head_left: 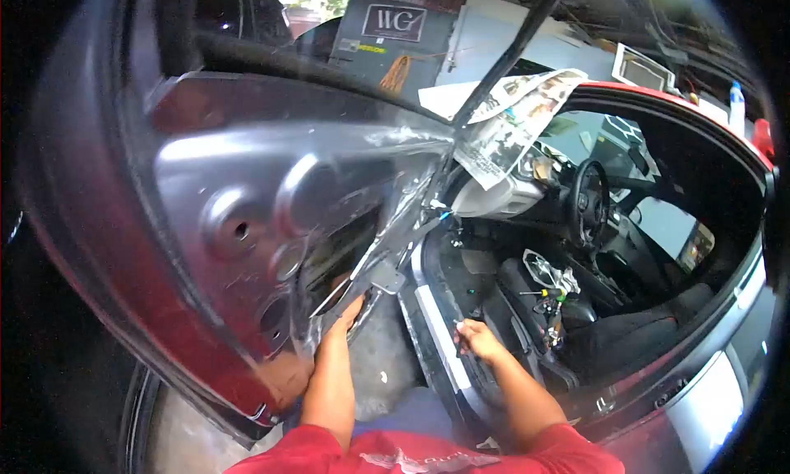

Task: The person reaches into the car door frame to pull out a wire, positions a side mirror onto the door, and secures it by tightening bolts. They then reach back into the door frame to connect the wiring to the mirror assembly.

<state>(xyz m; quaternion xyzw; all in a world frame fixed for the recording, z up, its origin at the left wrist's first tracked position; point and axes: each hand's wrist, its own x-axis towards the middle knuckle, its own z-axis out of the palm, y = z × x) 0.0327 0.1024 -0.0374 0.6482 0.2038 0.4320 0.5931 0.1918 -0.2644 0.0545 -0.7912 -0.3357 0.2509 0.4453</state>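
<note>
The car door [239,169] stands wide open on the left, its inner metal skin bare, with round recesses and holes. My left hand [352,311] is at the door's lower front part, beside a grey metal plate [385,276] and crumpled clear plastic sheeting [309,309]. Its fingers are mostly hidden there, so their grip cannot be made out. Over the door sill [440,334], my right hand [479,341] is closed with the fingertips pressed together. Whatever small thing may be between them is too small to name.
On the front seat [617,326] lie a yellow-and-black screwdriver [543,293], several tools and a crumpled clear bag [550,272]. Newspaper [514,124] hangs over the windscreen area. Beyond is the steering wheel [588,202]. A bottle [736,105] stands at the roof's far side.
</note>
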